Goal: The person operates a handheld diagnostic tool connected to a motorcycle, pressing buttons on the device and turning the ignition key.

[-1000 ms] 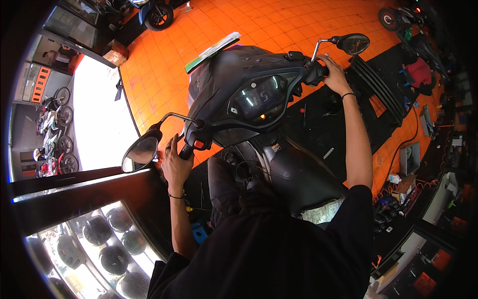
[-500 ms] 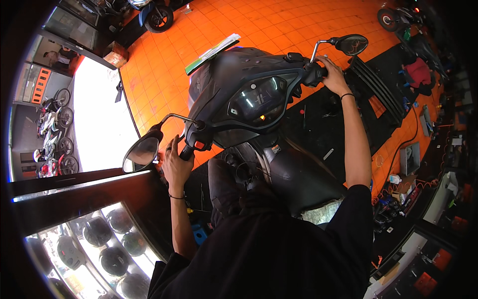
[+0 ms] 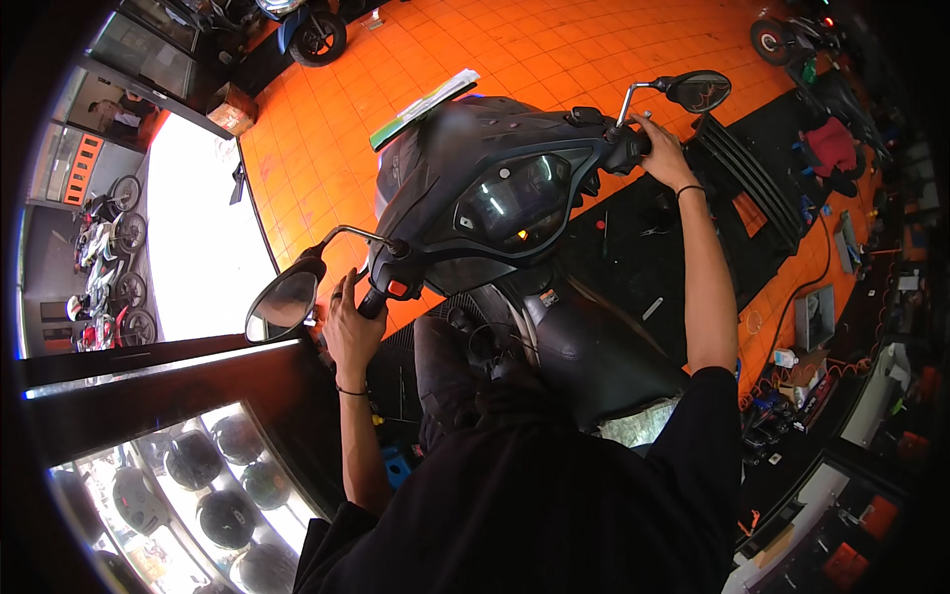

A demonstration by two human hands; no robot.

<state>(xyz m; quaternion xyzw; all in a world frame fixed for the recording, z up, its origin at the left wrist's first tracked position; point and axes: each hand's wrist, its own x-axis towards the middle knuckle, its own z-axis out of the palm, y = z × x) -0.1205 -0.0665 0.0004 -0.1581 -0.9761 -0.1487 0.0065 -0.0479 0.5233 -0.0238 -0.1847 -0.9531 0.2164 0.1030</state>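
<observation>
I stand astride a dark scooter (image 3: 475, 134) with its front pointing away from me. My left hand (image 3: 351, 322) is closed round the left handlebar grip (image 3: 373, 302), its fingers reaching toward the lever. Round the right grip (image 3: 643, 147) is my right hand (image 3: 665, 150), its fingertips partly hidden. Between them sits the instrument panel (image 3: 515, 198), with a small orange light glowing at its lower edge. A round mirror stands out on each side: the left mirror (image 3: 282, 305) by my left hand, the right mirror (image 3: 701, 91) beyond my right. The black seat (image 3: 604, 361) lies by my legs.
Helmets (image 3: 226, 519) fill a lit case at lower left. Beside the scooter on the right are a dark mat (image 3: 618, 252) and a black ramp-like rack (image 3: 747, 183). Farther right, a person in a red top (image 3: 829, 147) crouches near a motorcycle. A cardboard box (image 3: 233, 109) stands by the doorway.
A pale figure that showed on the instrument panel's display has faded out. Both hands stay on the grips with no visible movement.
</observation>
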